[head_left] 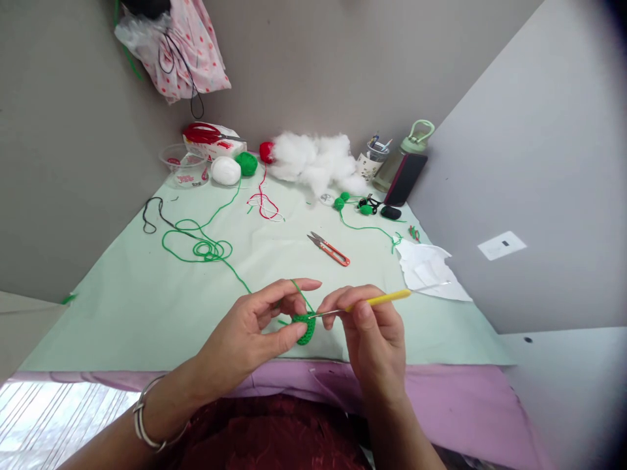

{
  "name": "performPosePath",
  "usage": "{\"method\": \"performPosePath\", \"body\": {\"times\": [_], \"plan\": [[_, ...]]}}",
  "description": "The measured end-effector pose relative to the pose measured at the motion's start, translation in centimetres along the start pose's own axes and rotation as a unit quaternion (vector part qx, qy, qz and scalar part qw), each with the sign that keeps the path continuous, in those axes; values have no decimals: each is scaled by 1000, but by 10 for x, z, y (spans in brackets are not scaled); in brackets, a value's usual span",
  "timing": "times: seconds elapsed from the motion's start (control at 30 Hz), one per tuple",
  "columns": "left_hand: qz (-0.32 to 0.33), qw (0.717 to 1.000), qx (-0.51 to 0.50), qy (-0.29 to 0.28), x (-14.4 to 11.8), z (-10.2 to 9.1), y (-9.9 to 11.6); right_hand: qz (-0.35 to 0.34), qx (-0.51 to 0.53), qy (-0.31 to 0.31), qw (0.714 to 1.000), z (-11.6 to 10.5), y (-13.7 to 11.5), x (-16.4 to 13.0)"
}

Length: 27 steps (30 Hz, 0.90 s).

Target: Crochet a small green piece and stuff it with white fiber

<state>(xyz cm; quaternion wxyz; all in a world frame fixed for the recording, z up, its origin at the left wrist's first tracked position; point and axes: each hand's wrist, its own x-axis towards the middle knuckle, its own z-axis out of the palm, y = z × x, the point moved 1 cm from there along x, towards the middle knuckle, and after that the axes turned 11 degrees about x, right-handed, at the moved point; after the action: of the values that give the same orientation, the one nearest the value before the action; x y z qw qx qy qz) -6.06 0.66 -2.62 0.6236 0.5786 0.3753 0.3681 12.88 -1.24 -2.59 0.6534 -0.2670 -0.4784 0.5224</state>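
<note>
Right now, crocheting a small green piece (pixel 305 328), pinched between thumb and fingers of the left hand (pixel 255 329). Left hand closed softly on it, first finger stretched out with the green yarn (pixel 206 248) looped over the tip. Right hand (pixel 375 333) closed around the yellow hook (pixel 377 300), held like a pencil, metal tip touching the top edge of the piece.

Best to keep the piece pinched just under the hook tip, so the edge stays flat and easy to see. Good to keep the yarn snug over the left finger, not loose and not too tight. Small turns of the right wrist, not big pulls. Hook tip into one stitch only.

Beyond the hands, snips (pixel 329 249) on the mat (pixel 122 307). Farther off, white stuffing (pixel 313 160). Yarn running away to the left in loose loops, so worth watching for tangles.
</note>
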Motion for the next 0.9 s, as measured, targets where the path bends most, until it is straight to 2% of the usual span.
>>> {"method": "performPosePath", "body": {"times": [0.13,0.27,0.33,0.43,0.53,0.57,0.6,0.63,0.77,0.83,0.9], "plan": [[33,996,79,31,-1,-1,2,-77,-123,-39,989,-1,-4,-8],[93,978,172,74,0,0,7,-133,-228,-106,959,-1,-5,-12],[103,973,184,89,1,0,8,-165,-268,-129,940,0,-4,-11],[49,990,104,86,3,2,5,-248,-359,-146,888,3,-2,-13],[-31,997,-56,42,3,6,0,-318,-475,-131,810,6,1,-19],[-48,993,-105,25,2,8,-1,-320,-492,-121,800,6,2,-21],[-64,987,-148,8,2,9,-1,-312,-490,-111,807,6,3,-23],[-79,979,-186,-5,1,9,-1,-294,-468,-100,828,6,3,-24],[-121,960,-253,-6,1,6,4,-197,-240,11,950,7,2,-17],[-103,965,-242,9,2,5,7,-143,-123,56,980,9,2,-10],[-73,973,-218,10,3,6,8,-97,-80,49,991,13,3,-4]]}}
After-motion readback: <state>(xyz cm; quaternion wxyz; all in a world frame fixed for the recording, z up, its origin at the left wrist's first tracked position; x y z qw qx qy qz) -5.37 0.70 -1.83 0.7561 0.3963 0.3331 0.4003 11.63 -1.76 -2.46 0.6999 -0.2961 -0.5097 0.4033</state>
